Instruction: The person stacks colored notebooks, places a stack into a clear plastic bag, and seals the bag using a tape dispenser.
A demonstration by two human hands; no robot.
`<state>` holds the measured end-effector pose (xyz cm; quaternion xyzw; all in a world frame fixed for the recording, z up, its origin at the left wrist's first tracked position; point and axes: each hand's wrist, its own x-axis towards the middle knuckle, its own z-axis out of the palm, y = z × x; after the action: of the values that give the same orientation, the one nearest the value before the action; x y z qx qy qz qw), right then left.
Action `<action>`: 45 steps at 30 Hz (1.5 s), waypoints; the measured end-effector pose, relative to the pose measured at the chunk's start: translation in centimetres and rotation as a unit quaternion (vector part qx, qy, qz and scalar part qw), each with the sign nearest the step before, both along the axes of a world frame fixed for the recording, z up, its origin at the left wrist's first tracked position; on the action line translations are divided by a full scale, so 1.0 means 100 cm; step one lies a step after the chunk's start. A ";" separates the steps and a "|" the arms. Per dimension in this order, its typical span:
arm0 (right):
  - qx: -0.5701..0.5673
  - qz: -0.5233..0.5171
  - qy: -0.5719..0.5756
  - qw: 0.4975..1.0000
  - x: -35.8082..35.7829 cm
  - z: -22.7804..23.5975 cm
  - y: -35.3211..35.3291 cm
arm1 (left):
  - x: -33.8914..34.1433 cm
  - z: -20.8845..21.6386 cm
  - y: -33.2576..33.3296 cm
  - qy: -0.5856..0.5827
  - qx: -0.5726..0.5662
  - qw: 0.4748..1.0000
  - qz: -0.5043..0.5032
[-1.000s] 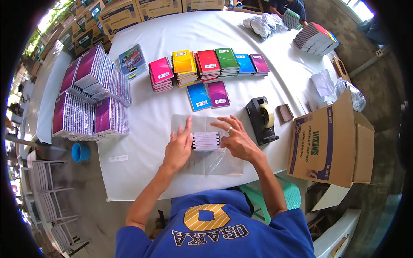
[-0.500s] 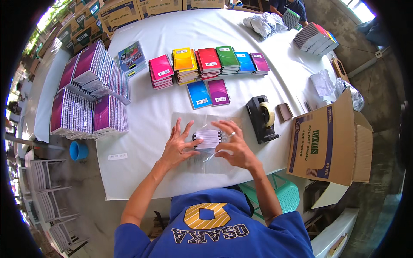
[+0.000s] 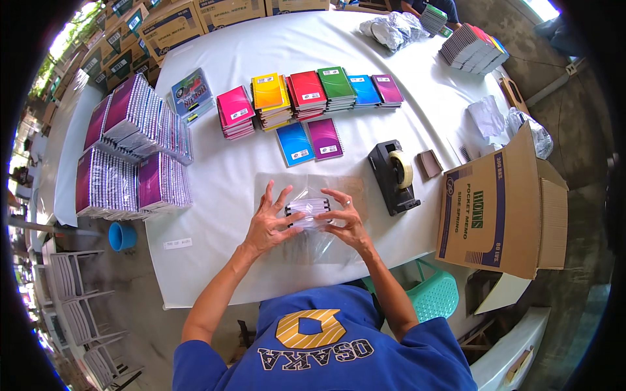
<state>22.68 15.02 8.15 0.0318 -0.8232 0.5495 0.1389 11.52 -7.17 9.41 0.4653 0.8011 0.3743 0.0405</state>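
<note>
A stack of small spiral notebooks (image 3: 308,207) stands between my hands, its white page edges and dark bindings facing up. Clear plastic film (image 3: 313,248) lies under the stack and partly around it. My left hand (image 3: 265,220) is curved at the stack's left end, thumb and fingers pressing in. From the right end my right hand (image 3: 350,226), a ring on one finger, grips the stack with its fingertips against the film. More flat clear sheets spread beneath both hands on the white-covered table (image 3: 215,260).
A black tape dispenser (image 3: 390,179) stands right of my hands, beside an open carton (image 3: 479,208). Ahead are a blue notebook (image 3: 295,143), a purple one (image 3: 325,138) and several coloured piles (image 3: 306,91). Wrapped purple notebooks (image 3: 130,133) are stacked left. Another person (image 3: 450,10) is at the far edge.
My right hand has come inward and down onto the stack's right end, bringing the film with it. The left hand stays at the left end. The whole view has shifted slightly.
</note>
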 end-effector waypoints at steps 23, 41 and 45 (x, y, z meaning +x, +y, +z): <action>-0.232 -0.017 -0.214 0.949 -0.038 0.026 0.007 | -0.070 0.013 0.037 -0.545 -0.049 0.823 -0.156; -0.270 -0.051 -0.066 0.959 -0.002 0.018 0.011 | -0.042 0.000 -0.013 -0.366 0.091 0.925 -0.056; -0.127 -0.025 -0.015 0.992 0.020 -0.001 0.012 | -0.031 -0.017 -0.025 -0.247 0.097 0.962 -0.060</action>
<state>24.69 16.19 8.03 -0.0149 -0.7497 0.6461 0.1427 8.46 -9.71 7.76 0.4075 0.6967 0.5502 0.2142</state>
